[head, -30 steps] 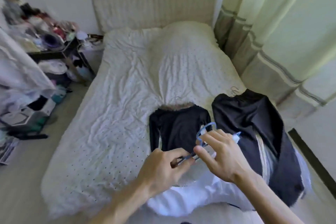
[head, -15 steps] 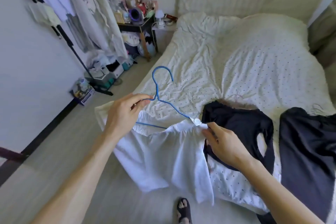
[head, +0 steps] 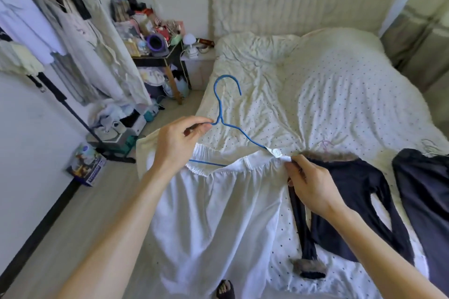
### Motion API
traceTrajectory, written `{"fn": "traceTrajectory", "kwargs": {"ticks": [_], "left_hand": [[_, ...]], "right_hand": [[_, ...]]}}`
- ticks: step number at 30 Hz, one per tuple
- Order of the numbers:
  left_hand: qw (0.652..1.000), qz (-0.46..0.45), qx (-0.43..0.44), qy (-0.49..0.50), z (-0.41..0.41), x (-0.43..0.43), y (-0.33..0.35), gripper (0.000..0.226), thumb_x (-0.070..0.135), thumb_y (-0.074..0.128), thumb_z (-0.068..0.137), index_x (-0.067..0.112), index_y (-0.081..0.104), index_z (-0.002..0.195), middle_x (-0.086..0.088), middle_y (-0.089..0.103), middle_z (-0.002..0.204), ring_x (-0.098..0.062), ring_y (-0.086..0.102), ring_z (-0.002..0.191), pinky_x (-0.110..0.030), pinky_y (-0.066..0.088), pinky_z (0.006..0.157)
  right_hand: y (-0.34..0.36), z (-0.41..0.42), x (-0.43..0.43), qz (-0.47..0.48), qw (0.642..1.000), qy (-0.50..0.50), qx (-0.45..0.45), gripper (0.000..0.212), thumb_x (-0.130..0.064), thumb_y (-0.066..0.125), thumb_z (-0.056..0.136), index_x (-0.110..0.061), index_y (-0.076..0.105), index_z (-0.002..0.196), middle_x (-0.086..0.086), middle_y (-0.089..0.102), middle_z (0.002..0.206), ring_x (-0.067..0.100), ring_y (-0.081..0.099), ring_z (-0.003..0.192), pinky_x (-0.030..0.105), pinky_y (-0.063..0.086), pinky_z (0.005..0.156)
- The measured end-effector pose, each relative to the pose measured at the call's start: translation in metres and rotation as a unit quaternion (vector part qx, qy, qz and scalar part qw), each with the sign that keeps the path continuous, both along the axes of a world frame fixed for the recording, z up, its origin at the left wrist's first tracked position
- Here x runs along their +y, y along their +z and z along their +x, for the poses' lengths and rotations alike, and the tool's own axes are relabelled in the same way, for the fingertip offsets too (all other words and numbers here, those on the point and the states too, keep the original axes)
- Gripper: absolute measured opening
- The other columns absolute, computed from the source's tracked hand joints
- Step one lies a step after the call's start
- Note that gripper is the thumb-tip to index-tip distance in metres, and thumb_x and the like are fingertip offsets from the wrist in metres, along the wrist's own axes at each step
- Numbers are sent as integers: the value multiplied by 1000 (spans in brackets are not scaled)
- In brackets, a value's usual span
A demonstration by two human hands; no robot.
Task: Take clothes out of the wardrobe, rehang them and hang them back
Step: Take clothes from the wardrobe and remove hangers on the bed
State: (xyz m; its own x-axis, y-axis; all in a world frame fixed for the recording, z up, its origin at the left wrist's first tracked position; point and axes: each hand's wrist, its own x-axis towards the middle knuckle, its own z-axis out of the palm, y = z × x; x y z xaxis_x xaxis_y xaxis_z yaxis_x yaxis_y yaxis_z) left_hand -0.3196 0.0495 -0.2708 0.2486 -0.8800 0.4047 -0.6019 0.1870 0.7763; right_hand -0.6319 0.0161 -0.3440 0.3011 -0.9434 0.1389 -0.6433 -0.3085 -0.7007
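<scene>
- Head view: my left hand is curled, thumb and fingers pinching the blue hanger just beside its neck, hook pointing up.
- My right hand pinches the white garment by its waistband, at the white clip on the hanger's other end.
- The garment hangs below both hands, over the bed edge.
- A dark top lies flat just beyond my right hand.
</scene>
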Motion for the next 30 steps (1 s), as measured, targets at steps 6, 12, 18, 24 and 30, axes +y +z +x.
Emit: {"fn": "traceTrajectory", "kwargs": {"ticks": [6,12,18,24,30], "left_hand": [[996,41,10,-82,27,-104,-11,7,33,72,89,38,76,93,19,73,89,-6,66,81,-22,49,72],[992,97,5,-81,32,-176,-36,12,31,71,91,30,78,100,7,73,92,-13,65,84,-23,47,75],[993,110,4,-40,44,-222,-49,10,29,68,93,28,77,98,7,72,94,-12,62,84,-25,46,76],[990,134,-25,-39,65,-280,-88,9,29,66,94,31,74,95,10,68,82,-4,56,73,-21,42,67],[964,221,-109,-95,80,-352,-183,21,17,54,101,21,72,111,-7,62,85,-25,56,83,-44,49,79]], "right_hand": [[-8,27,-48,23,993,-114,28,22,-51,39,99,-36,54,97,-15,65,71,6,61,66,43,56,65],[-19,41,-92,58,987,-137,65,19,-49,41,102,-36,54,102,-13,64,71,15,64,74,38,55,68],[-27,59,-150,55,987,-132,69,25,-48,41,103,-37,58,116,-21,59,78,18,60,76,32,49,60],[-69,85,-195,87,982,-161,48,27,-49,40,103,-38,52,124,-10,71,112,22,65,95,37,51,73],[-144,111,-231,197,960,-185,71,49,-47,46,101,-39,33,148,-4,53,139,19,65,104,38,53,84]]}}
